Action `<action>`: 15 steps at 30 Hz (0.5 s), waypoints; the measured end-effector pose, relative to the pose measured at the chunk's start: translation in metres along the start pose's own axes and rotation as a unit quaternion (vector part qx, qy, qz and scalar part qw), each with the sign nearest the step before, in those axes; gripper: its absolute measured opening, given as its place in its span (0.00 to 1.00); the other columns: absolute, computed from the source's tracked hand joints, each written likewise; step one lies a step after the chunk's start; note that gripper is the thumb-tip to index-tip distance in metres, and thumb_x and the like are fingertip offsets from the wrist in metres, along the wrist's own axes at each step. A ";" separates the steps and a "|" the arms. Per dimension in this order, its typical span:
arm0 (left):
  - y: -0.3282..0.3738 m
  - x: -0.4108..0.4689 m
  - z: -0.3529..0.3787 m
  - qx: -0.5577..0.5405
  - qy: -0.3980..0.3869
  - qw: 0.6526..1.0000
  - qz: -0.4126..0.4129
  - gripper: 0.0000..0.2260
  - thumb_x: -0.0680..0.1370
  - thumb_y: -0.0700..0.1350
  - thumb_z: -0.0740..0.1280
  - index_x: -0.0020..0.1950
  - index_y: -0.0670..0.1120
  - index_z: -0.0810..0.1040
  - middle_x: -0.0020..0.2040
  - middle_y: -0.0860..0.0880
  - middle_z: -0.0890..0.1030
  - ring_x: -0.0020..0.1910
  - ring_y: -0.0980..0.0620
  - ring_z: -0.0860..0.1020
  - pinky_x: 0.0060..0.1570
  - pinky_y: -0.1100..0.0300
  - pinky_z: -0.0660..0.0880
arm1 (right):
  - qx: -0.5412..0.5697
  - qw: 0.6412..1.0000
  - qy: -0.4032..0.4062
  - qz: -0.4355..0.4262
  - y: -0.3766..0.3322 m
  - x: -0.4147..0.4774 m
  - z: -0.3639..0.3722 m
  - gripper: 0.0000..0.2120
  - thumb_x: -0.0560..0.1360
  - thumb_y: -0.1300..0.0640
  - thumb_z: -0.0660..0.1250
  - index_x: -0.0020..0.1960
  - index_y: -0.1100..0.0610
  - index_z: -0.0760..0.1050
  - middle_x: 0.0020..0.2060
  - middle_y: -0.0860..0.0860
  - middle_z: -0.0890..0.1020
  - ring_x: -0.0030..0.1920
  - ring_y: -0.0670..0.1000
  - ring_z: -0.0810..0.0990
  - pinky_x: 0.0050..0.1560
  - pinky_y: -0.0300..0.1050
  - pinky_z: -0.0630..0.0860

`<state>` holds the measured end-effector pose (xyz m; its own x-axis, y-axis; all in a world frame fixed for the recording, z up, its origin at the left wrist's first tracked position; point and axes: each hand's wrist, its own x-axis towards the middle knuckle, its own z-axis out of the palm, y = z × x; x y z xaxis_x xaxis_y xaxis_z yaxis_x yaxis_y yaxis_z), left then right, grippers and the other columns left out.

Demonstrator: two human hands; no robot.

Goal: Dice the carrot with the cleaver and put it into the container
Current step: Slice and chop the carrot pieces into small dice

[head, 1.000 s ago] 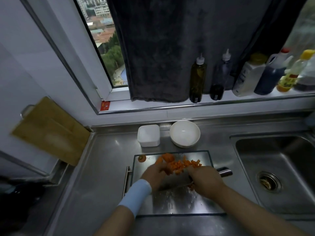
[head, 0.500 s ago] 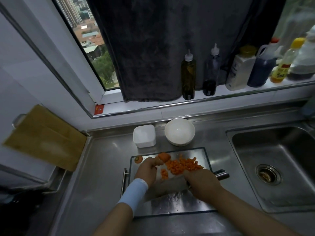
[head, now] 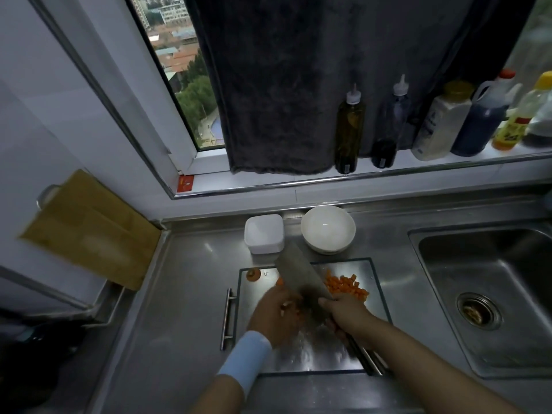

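Observation:
My right hand (head: pixel 343 313) grips the handle of the cleaver (head: pixel 301 274), whose broad blade is raised and tilted, tip pointing toward the white square container (head: pixel 264 233). My left hand (head: pixel 274 316) is beside the blade's near end, fingers curled over a few carrot pieces (head: pixel 296 312) on the steel cutting board (head: pixel 370 297). A pile of diced carrot (head: pixel 346 286) lies right of the blade. The carrot's stem end (head: pixel 252 275) sits at the board's far left corner.
A white bowl (head: pixel 328 228) stands right of the container, behind the board. The sink (head: pixel 484 294) lies to the right. Several bottles (head: pixel 349 130) line the window sill. A wooden board (head: pixel 86 231) leans against the left wall.
The cleaver blade has come up off the board and now points toward the container. My left hand slid back toward me, beside the blade. The camera tilted down slightly.

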<state>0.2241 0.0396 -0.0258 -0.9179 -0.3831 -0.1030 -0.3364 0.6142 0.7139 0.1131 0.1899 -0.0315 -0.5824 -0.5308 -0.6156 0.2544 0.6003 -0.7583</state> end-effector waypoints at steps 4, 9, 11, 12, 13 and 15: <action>-0.009 0.009 0.009 0.089 -0.060 0.993 0.056 0.09 0.78 0.45 0.65 0.57 0.50 0.80 0.59 0.52 0.76 0.58 0.55 0.73 0.57 0.70 0.65 | 0.064 0.997 0.040 0.026 -0.006 0.002 0.011 0.12 0.81 0.53 0.63 0.49 0.61 0.79 0.25 0.54 0.77 0.23 0.52 0.73 0.26 0.42 0.68; -0.056 0.013 0.004 0.131 -0.076 0.988 -0.011 0.07 0.76 0.46 0.66 0.51 0.55 0.82 0.60 0.51 0.76 0.60 0.51 0.74 0.62 0.62 0.69 | 0.046 0.990 0.137 -0.001 -0.002 0.006 0.014 0.11 0.79 0.54 0.65 0.43 0.58 0.80 0.24 0.50 0.78 0.23 0.49 0.73 0.30 0.43 0.68; -0.067 0.019 -0.001 0.134 -0.031 0.990 -0.028 0.09 0.77 0.43 0.64 0.55 0.51 0.80 0.59 0.51 0.75 0.57 0.53 0.73 0.56 0.67 0.67 | 0.033 0.986 0.166 -0.012 0.002 0.005 0.015 0.11 0.80 0.53 0.65 0.42 0.55 0.81 0.24 0.48 0.79 0.25 0.47 0.75 0.32 0.43 0.69; -0.069 0.021 -0.002 0.122 -0.017 0.992 -0.040 0.10 0.78 0.42 0.63 0.56 0.50 0.78 0.58 0.50 0.75 0.56 0.53 0.73 0.54 0.66 0.67 | 0.025 0.984 0.173 -0.015 0.004 0.003 0.016 0.12 0.80 0.53 0.65 0.40 0.54 0.80 0.23 0.47 0.78 0.25 0.47 0.75 0.32 0.42 0.68; -0.072 0.024 -0.001 0.110 -0.008 0.993 -0.040 0.10 0.78 0.41 0.63 0.58 0.49 0.77 0.59 0.49 0.75 0.56 0.52 0.73 0.53 0.64 0.68 | 0.014 0.983 0.180 -0.016 0.006 0.001 0.017 0.13 0.81 0.54 0.65 0.39 0.53 0.80 0.23 0.47 0.78 0.25 0.46 0.75 0.32 0.41 0.68; -0.074 0.032 0.008 0.109 -0.016 0.993 -0.038 0.14 0.77 0.40 0.63 0.62 0.47 0.75 0.62 0.47 0.73 0.59 0.48 0.72 0.56 0.60 0.69 | -0.007 0.981 0.192 -0.016 0.011 -0.003 0.020 0.12 0.81 0.54 0.65 0.41 0.54 0.81 0.23 0.48 0.78 0.24 0.46 0.75 0.31 0.40 0.67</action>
<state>0.2183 -0.0123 -0.0873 -0.8928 -0.4148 -0.1756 -0.4400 0.7197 0.5370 0.1330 0.1859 -0.0422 -0.8387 -0.2865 -0.4631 0.2218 0.5968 -0.7711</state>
